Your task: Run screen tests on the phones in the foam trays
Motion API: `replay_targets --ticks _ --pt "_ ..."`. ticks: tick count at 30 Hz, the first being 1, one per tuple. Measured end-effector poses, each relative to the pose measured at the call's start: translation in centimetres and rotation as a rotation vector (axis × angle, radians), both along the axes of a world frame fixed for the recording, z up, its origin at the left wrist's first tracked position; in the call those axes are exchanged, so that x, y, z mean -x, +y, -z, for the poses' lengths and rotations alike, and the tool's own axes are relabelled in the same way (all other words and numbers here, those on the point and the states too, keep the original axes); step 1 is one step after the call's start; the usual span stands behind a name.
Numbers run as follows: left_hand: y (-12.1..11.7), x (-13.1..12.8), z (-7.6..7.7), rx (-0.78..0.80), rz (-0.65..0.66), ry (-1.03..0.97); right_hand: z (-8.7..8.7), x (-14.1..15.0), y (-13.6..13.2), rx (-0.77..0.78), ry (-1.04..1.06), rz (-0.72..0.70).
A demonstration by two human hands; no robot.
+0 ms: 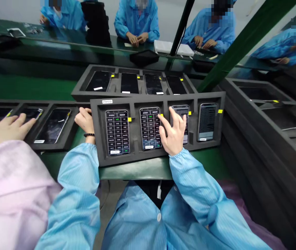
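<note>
A dark foam tray [158, 158] stands tilted at the bench edge with several lit phones in its slots. My left hand [84, 120] grips the tray's left edge, fingers curled round it. My right hand [174, 132] is spread open over the tray, its forefinger touching the right side of the second phone [150, 127] and the other fingers over the third phone [183, 116]. The first phone [117, 132] and fourth phone [206, 121] show test screens and are untouched.
Behind stands a second foam tray [85, 91] of dark phones, and another tray [67, 139] lies at left, where a neighbour's hand [6, 128] in a pink sleeve reaches. Stacked trays [268, 114] line the right. Several people in blue coats work across the bench.
</note>
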State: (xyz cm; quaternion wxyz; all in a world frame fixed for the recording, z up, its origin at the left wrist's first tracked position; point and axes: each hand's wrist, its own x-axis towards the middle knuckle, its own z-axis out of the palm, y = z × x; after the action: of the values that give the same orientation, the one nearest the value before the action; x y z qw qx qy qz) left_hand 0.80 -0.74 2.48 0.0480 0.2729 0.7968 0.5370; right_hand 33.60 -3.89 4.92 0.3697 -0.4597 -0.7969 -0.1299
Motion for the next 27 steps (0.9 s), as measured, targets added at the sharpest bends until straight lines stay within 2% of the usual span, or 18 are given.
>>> replay_targets --ticks 2,4,7,9,11,13,15,20,24,27 --pt "-1.1 0.0 -1.0 -0.116 -0.02 -0.054 0.0 -0.2 -0.1 0.006 0.056 -0.004" --pt "-3.4 -0.6 -2.2 -0.22 0.02 -0.072 0.1 -0.4 -0.1 0.014 0.098 -0.013" --pt "-8.1 -2.9 -3.7 -0.329 0.149 0.082 0.2 -0.6 -0.2 0.019 0.13 -0.045" --pt "-10.6 -5.1 -4.1 -0.291 0.318 0.415 0.2 -0.6 -0.3 0.01 0.15 -0.066" --pt "-11.8 -7.0 -3.8 -0.219 0.472 0.651 0.1 -0.6 -0.4 -0.004 0.172 -0.079" --pt "-11.7 -8.3 -3.1 -0.136 0.577 0.741 0.1 -0.6 -0.4 -0.011 0.187 -0.088" --pt "-10.9 -8.8 -2.4 -0.054 0.623 0.756 0.1 -0.7 -0.4 -0.013 0.196 -0.095" --pt "-10.2 -8.6 -1.8 0.056 0.621 0.772 0.0 -0.9 -0.4 -0.012 0.23 -0.088" --pt "-12.3 -8.8 -1.5 -0.099 0.451 0.748 -0.2 -1.0 -0.5 -0.004 0.254 -0.098" --pt "-13.7 -8.9 -0.3 -0.181 0.313 0.516 -0.2 -1.0 -0.5 0.014 0.257 -0.127"
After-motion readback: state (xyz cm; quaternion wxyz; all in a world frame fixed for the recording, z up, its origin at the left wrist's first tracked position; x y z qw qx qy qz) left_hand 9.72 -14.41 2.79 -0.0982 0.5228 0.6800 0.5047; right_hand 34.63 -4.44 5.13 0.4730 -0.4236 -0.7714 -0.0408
